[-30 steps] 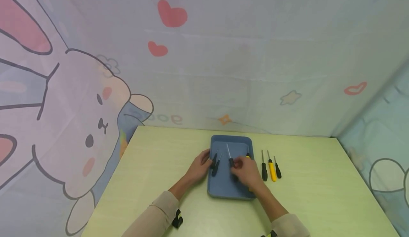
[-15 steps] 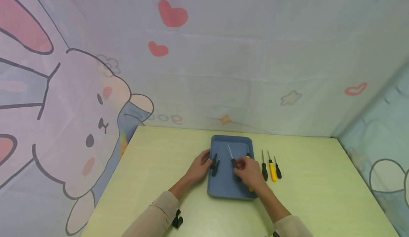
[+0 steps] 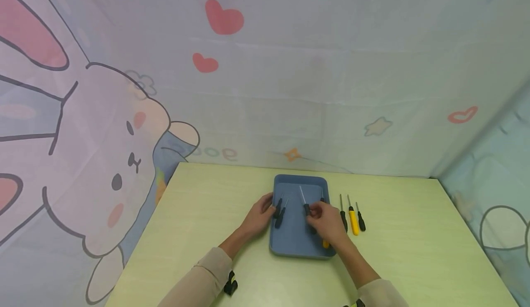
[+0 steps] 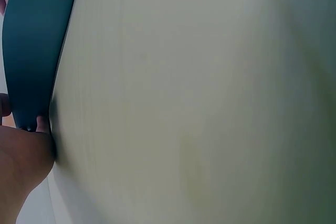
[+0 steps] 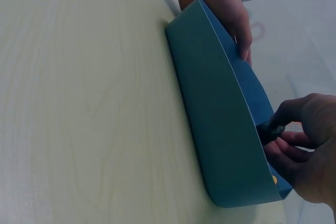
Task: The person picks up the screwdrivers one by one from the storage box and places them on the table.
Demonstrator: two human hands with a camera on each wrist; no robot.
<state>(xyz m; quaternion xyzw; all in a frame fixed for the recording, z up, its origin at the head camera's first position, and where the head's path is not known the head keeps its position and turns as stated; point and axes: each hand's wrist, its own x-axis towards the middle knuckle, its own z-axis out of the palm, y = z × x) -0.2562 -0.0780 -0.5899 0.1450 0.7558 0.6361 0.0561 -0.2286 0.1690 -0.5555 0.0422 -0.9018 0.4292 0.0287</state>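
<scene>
A blue rectangular tray [image 3: 291, 246] lies on the table, its wall [image 5: 207, 114] facing the right wrist camera. My left hand [image 3: 257, 217] grips its left side, the thumb over the rim. Inside the tray, my right hand [image 3: 329, 222] pinches a screwdriver by its black handle [image 3: 307, 209]; the shaft points away from me, leaning left. Two small black screwdrivers [image 3: 280, 217] lie along the tray's left side. Along the right side is a yellow-handled screwdriver [image 3: 326, 244], mostly covered by my right hand. In the left wrist view my left hand [image 4: 23, 156] holds the tray's edge.
Right of the tray, side by side on the table, are a black screwdriver [image 3: 343, 219] partly behind my hand, a yellow one [image 3: 353, 222] and a smaller black one [image 3: 361, 223]. A printed cloth [image 3: 281, 90] hangs behind the table's back edge.
My right hand has shifted right inside the tray with the black screwdriver, toward the yellow-handled one. The left hand stays on the tray's side.
</scene>
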